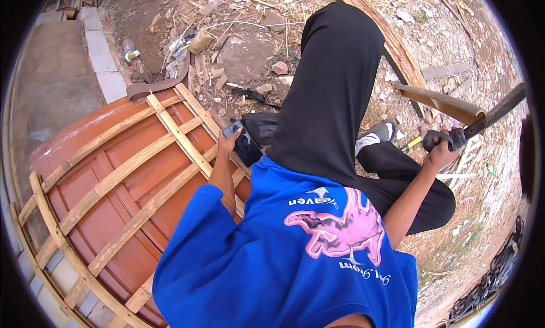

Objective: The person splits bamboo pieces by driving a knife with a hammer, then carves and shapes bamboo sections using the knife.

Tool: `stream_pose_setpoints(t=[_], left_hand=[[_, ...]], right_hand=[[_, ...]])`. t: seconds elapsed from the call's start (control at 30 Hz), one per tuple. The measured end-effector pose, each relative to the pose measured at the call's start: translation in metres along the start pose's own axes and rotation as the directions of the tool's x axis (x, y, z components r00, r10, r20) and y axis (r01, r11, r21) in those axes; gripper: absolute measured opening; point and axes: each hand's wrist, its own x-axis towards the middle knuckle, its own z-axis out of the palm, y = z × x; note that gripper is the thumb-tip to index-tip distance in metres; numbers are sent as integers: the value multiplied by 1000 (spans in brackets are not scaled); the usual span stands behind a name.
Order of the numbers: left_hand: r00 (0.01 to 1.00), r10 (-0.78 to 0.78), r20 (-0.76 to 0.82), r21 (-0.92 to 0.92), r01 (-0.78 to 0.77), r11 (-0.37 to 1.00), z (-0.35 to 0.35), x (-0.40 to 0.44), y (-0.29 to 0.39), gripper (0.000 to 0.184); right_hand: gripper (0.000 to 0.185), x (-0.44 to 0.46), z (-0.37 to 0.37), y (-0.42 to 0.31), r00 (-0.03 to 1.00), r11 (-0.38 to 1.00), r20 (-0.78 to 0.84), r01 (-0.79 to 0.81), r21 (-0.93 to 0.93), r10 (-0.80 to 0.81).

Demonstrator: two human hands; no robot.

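My left hand (pixel 227 141) is closed on a small grey device (pixel 232 129) that looks like a phone, beside a black bag (pixel 262 125) at my hip. Out to the right, my right hand (pixel 444 152) grips the black handle of a dark, long-bladed tool (pixel 499 109), which points up and to the right. A curved piece of split wood or bamboo (pixel 443 102) lies against or just behind the blade; whether they touch I cannot tell. My fingers partly hide the handle.
To my left, a wooden slat frame (pixel 122 172) lies over a reddish-brown panelled door (pixel 136 180). A long wooden plank (pixel 386 30) rests beyond my bent knee. Stones and wood scraps (pixel 216 75) litter the ground. Dark tangled material (pixel 491 277) lies at the lower right.
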Motion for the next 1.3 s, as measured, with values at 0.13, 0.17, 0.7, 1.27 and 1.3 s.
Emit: stream_pose_setpoints(t=[0.13,0.17,0.7,1.27,1.3], left_hand=[[998,-14,54,53,11,999,3,-28,7,51],[991,-13,134,132,-5,991,0,-30,6,50],[967,-163,-198,704,256,663,-16,13,-56,74],[902,432,8,225,-422,878,63,-4,104,19],[795,604,-50,140,-594,792,85,-26,159,22]], right_hand=[[24,-6,13,-12,998,999,-67,-26,-48,22],[24,-5,13,-14,996,999,-81,-34,-41,31],[21,-2,8,-4,1000,998,4,-29,53,29],[20,-7,19,-36,995,996,-98,-31,-81,23],[21,-6,20,-38,994,995,-109,-25,-100,14]])
